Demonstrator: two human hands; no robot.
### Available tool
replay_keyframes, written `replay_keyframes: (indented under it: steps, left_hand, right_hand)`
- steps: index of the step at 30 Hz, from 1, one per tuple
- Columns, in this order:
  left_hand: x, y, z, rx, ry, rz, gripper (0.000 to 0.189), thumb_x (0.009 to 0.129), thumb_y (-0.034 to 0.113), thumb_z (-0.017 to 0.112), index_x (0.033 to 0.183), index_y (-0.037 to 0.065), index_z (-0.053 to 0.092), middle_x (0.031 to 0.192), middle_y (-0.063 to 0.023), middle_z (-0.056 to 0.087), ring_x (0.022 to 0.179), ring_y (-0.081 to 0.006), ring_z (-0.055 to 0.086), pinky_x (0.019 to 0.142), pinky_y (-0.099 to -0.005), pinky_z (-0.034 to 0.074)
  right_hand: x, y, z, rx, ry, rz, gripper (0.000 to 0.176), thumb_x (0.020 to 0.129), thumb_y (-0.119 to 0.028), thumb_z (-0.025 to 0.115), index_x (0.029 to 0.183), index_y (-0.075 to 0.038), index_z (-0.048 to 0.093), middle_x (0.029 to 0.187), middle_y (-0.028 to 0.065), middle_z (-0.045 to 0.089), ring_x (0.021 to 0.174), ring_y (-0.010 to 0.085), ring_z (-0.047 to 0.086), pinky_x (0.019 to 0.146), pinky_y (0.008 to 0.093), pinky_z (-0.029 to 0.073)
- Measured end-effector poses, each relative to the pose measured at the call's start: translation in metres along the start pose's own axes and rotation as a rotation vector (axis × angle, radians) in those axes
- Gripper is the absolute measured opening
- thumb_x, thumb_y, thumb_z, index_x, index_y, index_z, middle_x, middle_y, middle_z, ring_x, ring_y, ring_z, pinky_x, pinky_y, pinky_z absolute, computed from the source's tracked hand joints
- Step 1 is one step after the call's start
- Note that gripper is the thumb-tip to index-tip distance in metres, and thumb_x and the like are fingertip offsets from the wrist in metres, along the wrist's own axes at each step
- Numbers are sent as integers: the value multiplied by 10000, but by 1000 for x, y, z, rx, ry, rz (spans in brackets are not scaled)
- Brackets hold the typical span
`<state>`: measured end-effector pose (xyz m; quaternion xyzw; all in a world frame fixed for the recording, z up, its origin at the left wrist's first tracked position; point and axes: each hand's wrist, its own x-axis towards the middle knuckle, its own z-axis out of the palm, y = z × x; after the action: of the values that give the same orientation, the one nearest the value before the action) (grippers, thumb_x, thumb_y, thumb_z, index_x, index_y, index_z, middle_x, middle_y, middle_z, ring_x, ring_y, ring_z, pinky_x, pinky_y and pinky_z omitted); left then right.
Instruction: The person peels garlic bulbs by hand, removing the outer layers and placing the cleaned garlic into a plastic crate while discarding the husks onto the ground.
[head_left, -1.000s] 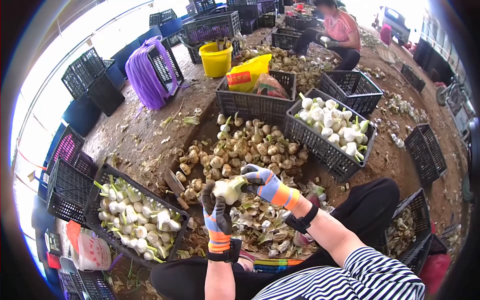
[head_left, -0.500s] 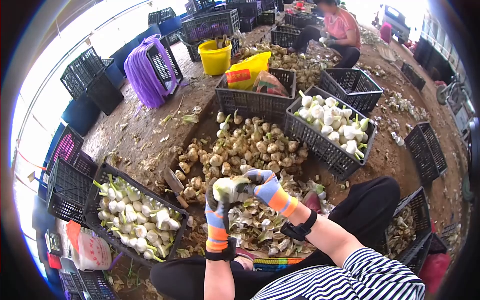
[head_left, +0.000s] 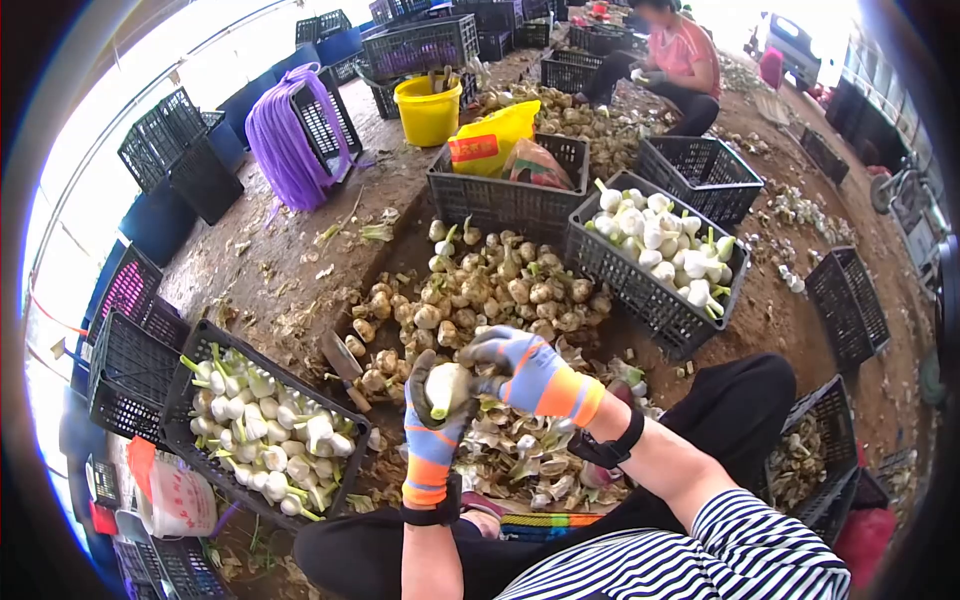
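My left hand, in a grey, blue and orange glove, is closed around a white garlic bulb with its short green stem end pointing down. Close to the bulb's right side is my right hand, gloved the same way, its thumb and fingers parted and bent. Behind the hands spreads a heap of brownish unpeeled garlic. Beneath them lie loose papery garlic skins. A knife with a wooden handle rests left of the heap.
Black crates of white garlic stand at left and right. Behind the heap, another crate holds a yellow bag. A yellow bucket and purple strapping are farther back. Another person sits at the far right.
My right hand has drawn slightly right, off the bulb, and its fingers have parted. The bulb in my left hand has turned from sideways to stem end down.
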<state>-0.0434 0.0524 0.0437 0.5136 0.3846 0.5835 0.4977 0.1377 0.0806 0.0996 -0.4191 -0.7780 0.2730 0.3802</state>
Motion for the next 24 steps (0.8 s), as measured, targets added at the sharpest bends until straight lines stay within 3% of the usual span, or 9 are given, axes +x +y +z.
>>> replay_keyframes:
  steps: [4, 6, 8, 10, 12, 14, 16, 20, 24]
  left_hand:
    - [5, -6, 4, 94, 24, -15, 822, 606, -23, 778, 1329, 15, 390, 1152, -102, 468, 1043, -218, 527, 898, -322, 463]
    - [0, 8, 7, 474, -14, 145, 790, 620, -23, 771, 1320, 19, 408, 1161, -118, 466, 1050, -232, 529, 898, -324, 465]
    - [-2, 12, 7, 534, -37, 158, 776, 630, -32, 766, 1319, 19, 413, 1164, -133, 462, 1065, -249, 526, 911, -337, 462]
    - [-2, 10, 3, 295, -74, 57, 751, 661, -53, 742, 1328, 18, 404, 1198, -128, 471, 1092, -233, 526, 927, -328, 460]
    - [-3, 16, 1, -143, 12, -120, 684, 726, -90, 679, 1342, 10, 400, 1263, -112, 506, 1111, -194, 532, 941, -309, 463]
    - [-1, 9, 3, -318, 213, -82, 681, 735, -94, 674, 1348, 10, 398, 1246, -105, 526, 1099, -192, 539, 940, -316, 462]
    - [0, 7, 3, -464, 256, -122, 567, 811, 28, 677, 1324, 21, 435, 1193, -98, 561, 1025, -175, 570, 871, -301, 487]
    - [-1, -8, -9, -511, 450, -186, 444, 880, 180, 637, 1267, 24, 485, 1123, -100, 592, 984, -169, 582, 812, -305, 496]
    - [1, 16, -11, -942, 233, -85, 445, 946, 306, 509, 1313, 59, 459, 1236, -122, 562, 1135, -263, 545, 964, -426, 453]
  right_hand:
    - [13, -19, 4, -466, -229, 47, 298, 668, -143, 627, 947, -43, 651, 952, 135, 577, 922, 308, 583, 787, 380, 491]
    - [20, -28, 6, -535, -289, 66, 306, 662, -159, 627, 944, -43, 639, 960, 138, 571, 917, 313, 580, 786, 381, 490]
    - [20, -27, 8, -604, -351, 89, 314, 656, -174, 627, 942, -43, 627, 968, 141, 566, 912, 318, 578, 785, 383, 489]
    - [20, -17, 14, -556, -228, 66, 355, 614, -153, 647, 950, -45, 607, 980, 147, 561, 917, 329, 575, 785, 396, 487]
    - [19, -8, 13, -219, -50, 121, 301, 626, -80, 651, 914, -15, 591, 916, 166, 563, 884, 330, 581, 753, 382, 475]
    - [17, 1, 19, 28, 75, 99, 238, 663, -86, 662, 867, 5, 581, 863, 171, 561, 838, 326, 576, 721, 359, 466]
    - [9, -3, 32, 158, 83, 102, 220, 677, -110, 683, 826, 10, 575, 842, 167, 561, 812, 325, 569, 709, 351, 463]
    - [-2, -11, 45, -62, 33, 44, 209, 706, -90, 658, 879, -17, 568, 911, 173, 563, 849, 357, 576, 723, 395, 469]
    - [1, 54, 53, -207, 259, 274, 213, 726, -125, 652, 911, -32, 602, 952, 183, 585, 890, 369, 574, 784, 413, 475]
